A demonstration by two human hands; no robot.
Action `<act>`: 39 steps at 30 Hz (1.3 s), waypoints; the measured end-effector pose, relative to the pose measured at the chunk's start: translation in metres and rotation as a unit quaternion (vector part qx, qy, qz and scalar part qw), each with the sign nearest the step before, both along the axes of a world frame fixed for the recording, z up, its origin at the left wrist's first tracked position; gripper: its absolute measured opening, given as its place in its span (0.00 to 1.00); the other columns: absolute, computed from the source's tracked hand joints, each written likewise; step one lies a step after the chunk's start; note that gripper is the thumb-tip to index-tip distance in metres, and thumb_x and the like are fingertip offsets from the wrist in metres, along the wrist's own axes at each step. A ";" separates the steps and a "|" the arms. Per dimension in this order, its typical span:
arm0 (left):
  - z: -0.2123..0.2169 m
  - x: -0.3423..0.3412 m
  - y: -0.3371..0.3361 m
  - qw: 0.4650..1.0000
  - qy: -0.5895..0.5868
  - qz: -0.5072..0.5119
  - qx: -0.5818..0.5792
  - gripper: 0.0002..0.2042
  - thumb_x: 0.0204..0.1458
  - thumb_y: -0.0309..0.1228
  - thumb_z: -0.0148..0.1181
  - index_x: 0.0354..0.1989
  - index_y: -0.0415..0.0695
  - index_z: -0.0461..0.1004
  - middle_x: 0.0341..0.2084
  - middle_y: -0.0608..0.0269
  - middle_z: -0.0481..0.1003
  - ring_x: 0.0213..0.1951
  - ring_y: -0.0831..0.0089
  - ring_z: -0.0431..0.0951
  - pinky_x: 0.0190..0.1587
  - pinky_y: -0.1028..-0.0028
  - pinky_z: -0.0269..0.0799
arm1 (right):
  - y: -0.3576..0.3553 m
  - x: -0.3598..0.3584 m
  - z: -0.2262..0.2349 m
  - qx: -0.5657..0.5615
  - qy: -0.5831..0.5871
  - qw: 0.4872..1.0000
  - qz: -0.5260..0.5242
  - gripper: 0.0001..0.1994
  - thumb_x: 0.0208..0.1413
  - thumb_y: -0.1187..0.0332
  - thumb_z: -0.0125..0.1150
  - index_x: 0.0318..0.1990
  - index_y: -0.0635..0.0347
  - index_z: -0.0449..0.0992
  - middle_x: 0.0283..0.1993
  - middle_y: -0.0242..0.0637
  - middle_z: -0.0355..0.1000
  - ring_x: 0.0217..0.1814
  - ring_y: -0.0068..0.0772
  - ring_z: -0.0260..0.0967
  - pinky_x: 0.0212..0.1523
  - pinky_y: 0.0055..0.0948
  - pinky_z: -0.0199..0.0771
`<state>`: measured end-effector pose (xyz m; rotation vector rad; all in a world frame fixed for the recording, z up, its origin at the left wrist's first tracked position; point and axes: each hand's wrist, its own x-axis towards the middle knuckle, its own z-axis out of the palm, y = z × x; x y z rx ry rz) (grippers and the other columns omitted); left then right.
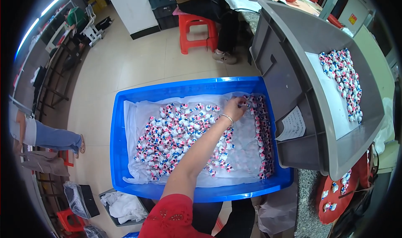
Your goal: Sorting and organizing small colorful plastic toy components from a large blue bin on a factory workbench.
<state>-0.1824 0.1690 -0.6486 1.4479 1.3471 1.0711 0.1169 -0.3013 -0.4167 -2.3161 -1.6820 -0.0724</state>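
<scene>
Red sleeve (173, 217) and a bare forearm reach from the lower edge over a blue crate (125, 112) lined with white paper (138, 112), which sits on the tiled floor beside a grey bin (293, 91) holding more small toys. Loose red, white and blue figurines (176, 133) cover the liner, and a tidy row (264, 137) runs along its right side. At the row's far end, the one hand in view (235, 108), with a bracelet at the wrist, closes its fingers on a figurine; which hand it is cannot be told.
</scene>
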 end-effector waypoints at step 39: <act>0.041 -0.077 -0.062 0.875 0.435 -0.209 0.030 0.13 0.41 0.27 0.58 0.39 0.48 0.77 0.39 0.56 0.74 0.47 0.61 0.73 0.49 0.63 0.69 | -0.025 0.002 -0.004 0.001 -0.024 0.999 0.029 0.12 0.57 0.69 0.55 0.23 0.64 0.69 0.21 0.49 0.62 0.25 0.51 0.58 0.28 0.43 0.58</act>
